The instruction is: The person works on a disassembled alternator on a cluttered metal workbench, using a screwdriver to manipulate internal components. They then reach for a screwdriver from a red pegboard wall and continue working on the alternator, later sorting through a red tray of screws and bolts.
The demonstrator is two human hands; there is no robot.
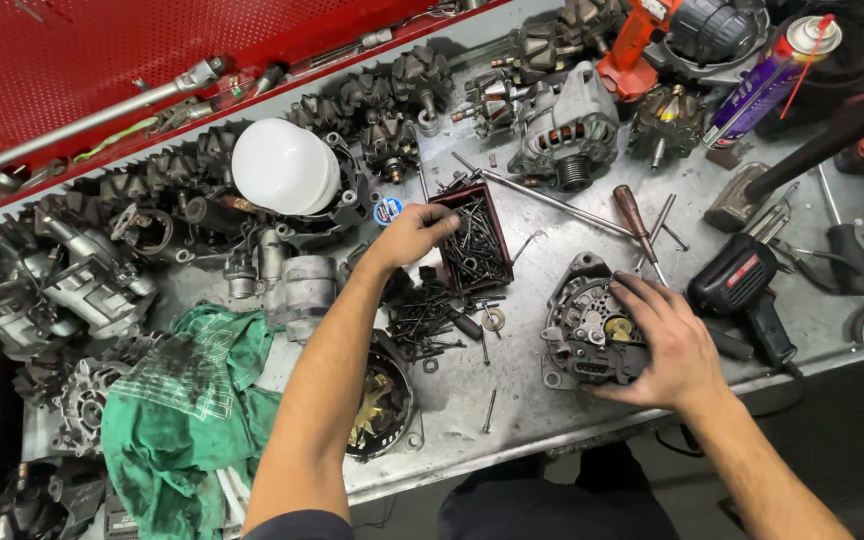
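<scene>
Your right hand (667, 345) lies nearest you, fingers spread and clamped over the cast-metal alternator housing (592, 330) near the bench's front edge, apparently pinning the rounded, ribbed casting so it cannot roll on the steel bench (522, 400). Your left hand (417, 232) reaches into the small dark-red tray (474, 240) of black screws, fingertips dipping at its rim; whether they pinch one, I cannot tell. More screws (427, 320) lie loose beside the tray. A greasy green rag (192, 400) sits crumpled at your left.
</scene>
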